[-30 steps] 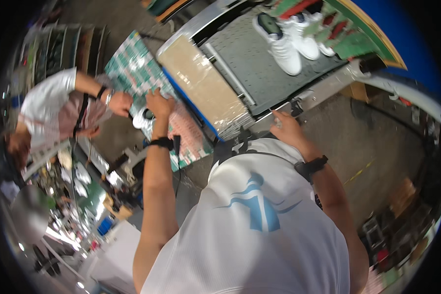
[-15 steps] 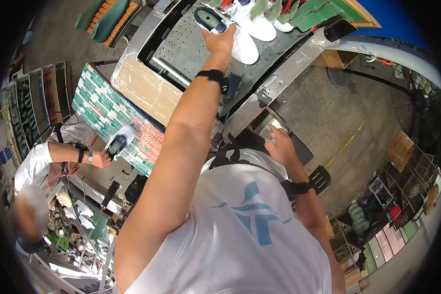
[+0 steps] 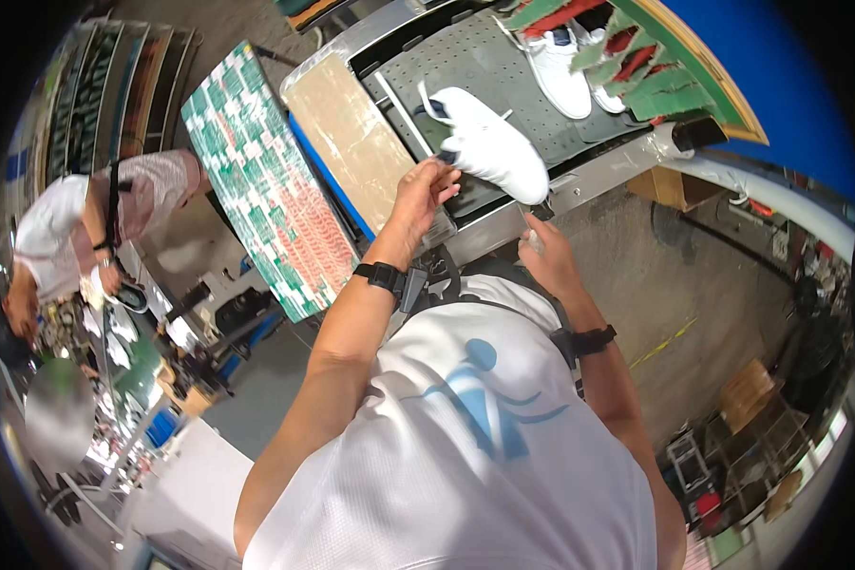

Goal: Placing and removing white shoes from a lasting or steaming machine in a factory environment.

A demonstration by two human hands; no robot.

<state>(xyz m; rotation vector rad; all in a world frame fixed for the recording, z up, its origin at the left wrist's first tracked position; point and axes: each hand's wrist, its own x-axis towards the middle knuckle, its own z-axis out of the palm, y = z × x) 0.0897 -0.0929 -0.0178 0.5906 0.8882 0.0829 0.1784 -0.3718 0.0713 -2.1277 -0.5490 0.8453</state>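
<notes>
A white sneaker with a dark lining is tilted over the near edge of the conveyor, its toe pointing toward me and to the right. My left hand pinches a dark part at the sneaker's near side between thumb and fingers. Just below the toe is my right hand, fingers curled around something small; a dark piece shows at its fingertips, too unclear to name. Farther back on the grey perforated conveyor belt, another white sneaker stands near a green-and-red strip curtain.
A metal conveyor frame runs in front of me. To the left are a tan board and a patterned green, white and red panel. A co-worker stands beyond with a shoe. Cartons lie on the right.
My left hand has drawn a sneaker from the belt toward me and turned it toe-near. My right hand has come up to its toe. The co-worker's shoe has moved away from the panel.
</notes>
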